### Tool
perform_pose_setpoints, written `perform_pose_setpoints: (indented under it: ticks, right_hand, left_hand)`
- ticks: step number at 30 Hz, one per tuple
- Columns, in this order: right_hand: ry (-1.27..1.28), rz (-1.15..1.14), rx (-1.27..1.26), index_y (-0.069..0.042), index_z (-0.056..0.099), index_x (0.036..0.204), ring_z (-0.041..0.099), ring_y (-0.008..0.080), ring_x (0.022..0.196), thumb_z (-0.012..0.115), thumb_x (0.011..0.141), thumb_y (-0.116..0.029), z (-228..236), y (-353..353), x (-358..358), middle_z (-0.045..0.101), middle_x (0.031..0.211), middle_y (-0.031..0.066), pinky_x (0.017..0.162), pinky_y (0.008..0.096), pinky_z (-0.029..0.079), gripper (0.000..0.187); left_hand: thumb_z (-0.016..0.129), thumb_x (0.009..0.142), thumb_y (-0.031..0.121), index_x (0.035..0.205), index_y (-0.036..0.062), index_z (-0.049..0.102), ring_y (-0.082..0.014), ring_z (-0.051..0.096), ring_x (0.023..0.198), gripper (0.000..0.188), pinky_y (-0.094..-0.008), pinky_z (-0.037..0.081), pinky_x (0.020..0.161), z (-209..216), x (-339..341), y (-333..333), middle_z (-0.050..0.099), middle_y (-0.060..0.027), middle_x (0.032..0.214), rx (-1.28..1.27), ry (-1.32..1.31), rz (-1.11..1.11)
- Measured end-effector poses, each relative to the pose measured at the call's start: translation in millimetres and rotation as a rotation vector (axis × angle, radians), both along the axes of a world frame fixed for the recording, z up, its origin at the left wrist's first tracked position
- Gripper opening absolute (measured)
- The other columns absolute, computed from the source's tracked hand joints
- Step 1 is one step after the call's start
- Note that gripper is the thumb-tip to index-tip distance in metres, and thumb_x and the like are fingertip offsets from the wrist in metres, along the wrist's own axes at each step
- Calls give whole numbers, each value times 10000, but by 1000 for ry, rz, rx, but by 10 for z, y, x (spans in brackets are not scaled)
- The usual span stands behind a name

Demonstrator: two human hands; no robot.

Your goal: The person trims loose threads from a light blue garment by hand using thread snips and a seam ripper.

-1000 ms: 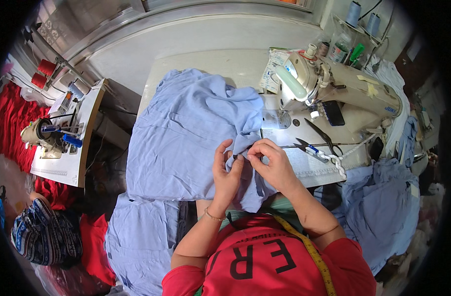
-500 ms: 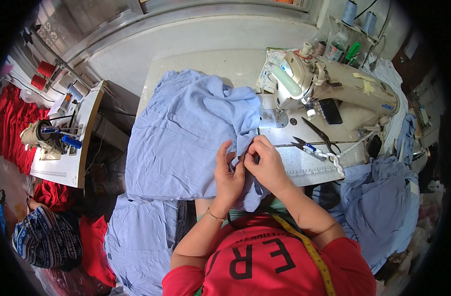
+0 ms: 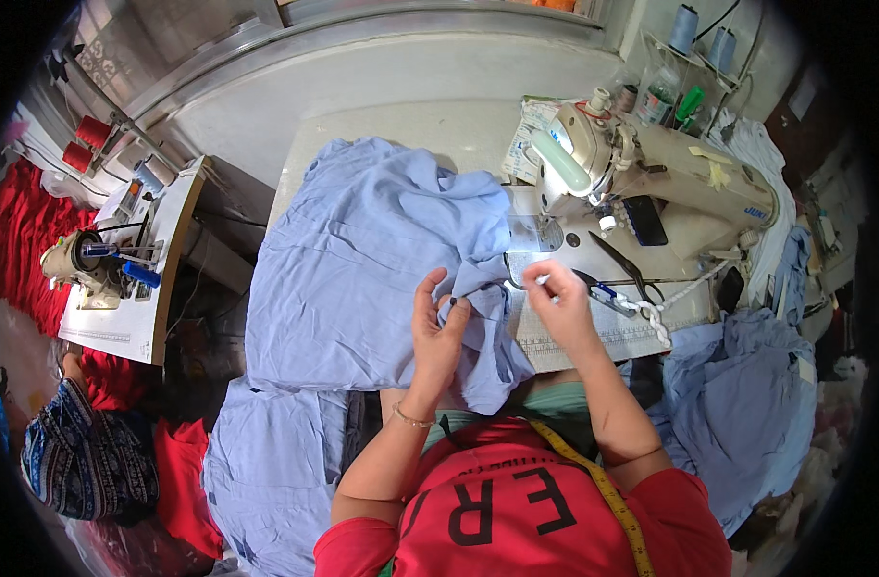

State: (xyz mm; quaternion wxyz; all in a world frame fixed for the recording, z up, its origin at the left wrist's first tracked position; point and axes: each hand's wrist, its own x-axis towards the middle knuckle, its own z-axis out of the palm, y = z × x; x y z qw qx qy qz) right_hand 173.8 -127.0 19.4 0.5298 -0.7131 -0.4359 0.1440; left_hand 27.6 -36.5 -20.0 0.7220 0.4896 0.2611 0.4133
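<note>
A large piece of light blue cloth (image 3: 348, 255) lies rumpled over the sewing table, its near end hanging over the front edge. My left hand (image 3: 437, 337) pinches a fold of it between thumb and fingers; a tiny dark spot shows by the thumb tip. Apart from the cloth, to its right, my right hand (image 3: 564, 313) is raised with its fingers pinched together. Something small and whitish shows at those fingertips, too small to name. Just beyond that hand are black shears (image 3: 622, 262) and small snips (image 3: 605, 294), partly hidden by it.
A sewing machine (image 3: 670, 159) fills the table's right back, with a phone (image 3: 645, 220) at its base. A white braided cord (image 3: 694, 290) hangs near the shears. More blue cloth is piled at right (image 3: 737, 404) and lower left (image 3: 276, 462). A second machine (image 3: 74, 264) stands left.
My right hand has let go of the cloth and moved right, away from my left hand. The left hand keeps its hold; the loosened fold has dropped toward the table edge.
</note>
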Motion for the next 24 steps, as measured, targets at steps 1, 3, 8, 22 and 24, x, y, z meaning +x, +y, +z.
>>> perform_pose_setpoints:
  ticks: [1,3,8,22,24]
  right_hand:
    - [27,128,34,-15,600,916,549,214,646,622,795,-44,-22,-1,-44,580,850,64,609,312,465,127]
    - [-90,209,93,0,594,916,563,180,714,626,795,-32,50,54,-202,578,871,66,627,290,467,129]
    - [-381,226,80,-8,577,869,581,292,800,621,793,-47,42,121,-287,563,915,119,665,334,477,96]
    - [-23,3,135,-7,505,845,533,266,658,509,899,-90,-135,118,141,519,852,137,589,318,437,99]
    - [-348,-24,-24,-5,525,811,540,223,665,522,884,-65,-64,58,200,535,869,119,579,297,435,94]
  left_hand:
    - [562,842,-34,1285,8,381,-84,505,883,480,-209,426,768,19,-1,-10,527,-49,1066,-2,-13,-5]
    - [561,841,-37,1282,6,385,-87,505,893,477,-213,430,763,63,-16,-31,515,-49,1088,18,21,-18]
    - [559,828,-45,1286,15,386,-63,525,836,494,-168,421,674,43,5,-59,546,-51,1058,173,85,83]
    - [549,836,-47,1311,-2,352,-153,533,974,516,-259,449,818,45,26,-58,416,-103,1289,290,147,69]
    - [549,838,-43,1311,2,355,-151,525,985,513,-259,446,824,7,26,-48,418,-101,1288,265,129,54]
